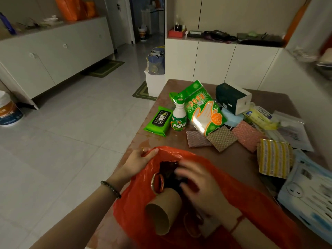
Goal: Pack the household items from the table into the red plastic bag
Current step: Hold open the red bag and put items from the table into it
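Your left hand (pixel 139 157) pinches the rim of the crinkly red plastic bag (pixel 226 178); your blurred right hand (pixel 199 189), grip unclear, is at its mouth beside a cardboard tube (pixel 161 211).

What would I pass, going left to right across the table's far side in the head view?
Flat green wipes pack, white plastic bottle with green label, green plastic glove packet, dark green cardboard box.

Dark bead bracelet (pixel 110 189), gold ring (pixel 142 149), red wrist string (pixel 237 223).

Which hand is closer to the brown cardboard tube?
Right. The right hand hovers just beside the cardboard tube; the left hand grips the red plastic bag at its far rim, beyond the tube.
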`<state>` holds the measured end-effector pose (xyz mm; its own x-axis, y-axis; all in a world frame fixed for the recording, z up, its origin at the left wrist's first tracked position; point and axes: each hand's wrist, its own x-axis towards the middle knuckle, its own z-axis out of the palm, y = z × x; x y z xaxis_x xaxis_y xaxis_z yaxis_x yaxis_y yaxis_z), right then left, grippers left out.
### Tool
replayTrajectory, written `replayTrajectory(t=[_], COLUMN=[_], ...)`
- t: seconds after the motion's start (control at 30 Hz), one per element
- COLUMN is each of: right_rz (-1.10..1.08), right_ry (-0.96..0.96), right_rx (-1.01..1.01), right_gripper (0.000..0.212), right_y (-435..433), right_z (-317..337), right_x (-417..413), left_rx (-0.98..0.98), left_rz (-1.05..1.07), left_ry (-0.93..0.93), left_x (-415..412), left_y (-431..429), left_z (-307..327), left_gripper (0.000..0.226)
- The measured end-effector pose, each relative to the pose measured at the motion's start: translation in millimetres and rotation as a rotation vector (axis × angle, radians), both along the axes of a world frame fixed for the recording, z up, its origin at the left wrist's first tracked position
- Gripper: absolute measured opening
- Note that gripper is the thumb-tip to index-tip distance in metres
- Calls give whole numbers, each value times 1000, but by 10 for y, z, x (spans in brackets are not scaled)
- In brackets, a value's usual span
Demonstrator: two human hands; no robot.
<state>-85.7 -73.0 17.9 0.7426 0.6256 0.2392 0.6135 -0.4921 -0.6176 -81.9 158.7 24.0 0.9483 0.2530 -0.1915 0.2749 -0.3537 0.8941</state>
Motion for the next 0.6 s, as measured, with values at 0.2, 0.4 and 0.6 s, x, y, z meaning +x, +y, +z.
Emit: replayTrajectory(t=[0.2,0.4,0.6], right_rz=[-348,-373,-120], right_ry=[251,266,843], right_rx=[-495,-284,-428], right_gripper=[39,24,42], right_y=[-482,-421,-463], right_z=[-159,-90,306], right_x=[708,1312,1857], left_rx=[-36,-35,296], left_rz=[-14,14,-273], left_ry=[-1,-3,185], left_x=[259,645,1068], left_y=[-74,-92,125], left_z=[11,48,101], left_gripper=[22,19,48])
